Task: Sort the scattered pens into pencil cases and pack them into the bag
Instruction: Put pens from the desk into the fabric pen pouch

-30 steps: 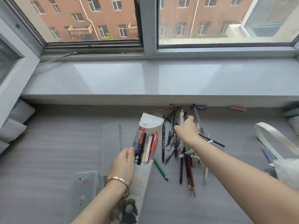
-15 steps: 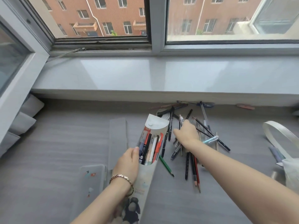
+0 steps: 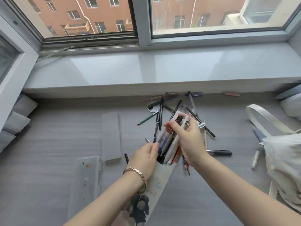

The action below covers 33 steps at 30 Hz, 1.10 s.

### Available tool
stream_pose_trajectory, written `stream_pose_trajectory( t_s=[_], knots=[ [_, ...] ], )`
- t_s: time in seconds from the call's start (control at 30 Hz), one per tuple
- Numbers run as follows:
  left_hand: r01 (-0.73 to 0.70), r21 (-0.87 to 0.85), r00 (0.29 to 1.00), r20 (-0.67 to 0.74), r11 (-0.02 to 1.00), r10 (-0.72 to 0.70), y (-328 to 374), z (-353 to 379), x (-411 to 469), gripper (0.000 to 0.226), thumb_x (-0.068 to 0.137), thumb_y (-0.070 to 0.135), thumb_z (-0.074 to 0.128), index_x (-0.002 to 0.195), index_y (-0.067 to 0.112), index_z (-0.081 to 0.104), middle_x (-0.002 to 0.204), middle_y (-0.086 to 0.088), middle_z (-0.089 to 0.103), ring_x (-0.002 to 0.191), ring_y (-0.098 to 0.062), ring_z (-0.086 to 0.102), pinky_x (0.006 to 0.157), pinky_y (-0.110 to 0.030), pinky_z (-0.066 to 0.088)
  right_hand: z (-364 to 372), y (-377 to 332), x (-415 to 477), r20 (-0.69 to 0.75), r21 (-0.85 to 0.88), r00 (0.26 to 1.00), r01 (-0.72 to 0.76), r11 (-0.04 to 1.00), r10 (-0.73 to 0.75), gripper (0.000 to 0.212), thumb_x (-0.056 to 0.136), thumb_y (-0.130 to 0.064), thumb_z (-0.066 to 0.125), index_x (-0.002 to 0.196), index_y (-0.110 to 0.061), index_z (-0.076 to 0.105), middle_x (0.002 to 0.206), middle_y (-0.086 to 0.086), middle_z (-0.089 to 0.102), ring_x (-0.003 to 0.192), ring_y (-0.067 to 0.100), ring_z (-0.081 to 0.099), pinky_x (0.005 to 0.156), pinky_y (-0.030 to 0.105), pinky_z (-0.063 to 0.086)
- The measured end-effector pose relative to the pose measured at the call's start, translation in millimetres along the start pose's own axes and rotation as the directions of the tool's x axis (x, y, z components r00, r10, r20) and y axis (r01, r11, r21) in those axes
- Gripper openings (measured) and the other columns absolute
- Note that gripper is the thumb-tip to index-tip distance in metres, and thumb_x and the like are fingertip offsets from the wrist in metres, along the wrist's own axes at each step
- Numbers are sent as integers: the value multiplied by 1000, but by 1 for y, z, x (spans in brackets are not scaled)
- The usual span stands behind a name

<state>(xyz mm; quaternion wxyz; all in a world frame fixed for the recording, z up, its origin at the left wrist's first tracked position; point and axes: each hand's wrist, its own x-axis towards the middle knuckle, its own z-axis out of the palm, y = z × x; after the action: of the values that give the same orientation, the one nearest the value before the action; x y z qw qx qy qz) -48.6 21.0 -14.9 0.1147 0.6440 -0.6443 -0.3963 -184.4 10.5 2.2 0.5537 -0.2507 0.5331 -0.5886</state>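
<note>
My left hand [image 3: 144, 158] grips the pencil case [image 3: 160, 181] at its mouth to steady the opening, my right hand [image 3: 190, 141] clasps a bundle of pens [image 3: 186, 122] angled into it, loose pens [image 3: 219, 152] lie around that hand, and the bag [image 3: 283, 160] waits further right.

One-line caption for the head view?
Right hand grips a bundle of pens at the pencil case mouth; left hand holds it.
</note>
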Motion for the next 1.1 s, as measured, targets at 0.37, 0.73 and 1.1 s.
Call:
stream_pose_trajectory(
  t_s=[0.37,0.73,1.1],
  knots=[
    [-42,36,997,60,998,39,6,16,-12,39,96,40,32,77,16,55,70,2,59,75,-22,55,69,-31,40,-33,22,-23,108,-467,926,368,804,-361,25,89,-19,46,109,-34,44,86,-5,65,84,5,63,78,13,48],
    [-46,-85,998,-40,995,43,-1,14,-7,38,97,35,33,65,19,49,61,5,51,60,-14,45,58,-25,35,-44,25,-8,457,-745,720,631,218,-522,46,96,-35,39,107,2,64,108,13,66,106,18,57,99,20,38],
    [124,-102,986,-98,987,-134,-36,-15,24,42,98,33,31,59,20,41,60,6,46,70,-23,45,65,-31,34,-1,-2,62,363,-788,910,415,455,-201,22,88,-8,55,105,-11,69,119,5,63,116,18,51,97,17,31]
  ],
)
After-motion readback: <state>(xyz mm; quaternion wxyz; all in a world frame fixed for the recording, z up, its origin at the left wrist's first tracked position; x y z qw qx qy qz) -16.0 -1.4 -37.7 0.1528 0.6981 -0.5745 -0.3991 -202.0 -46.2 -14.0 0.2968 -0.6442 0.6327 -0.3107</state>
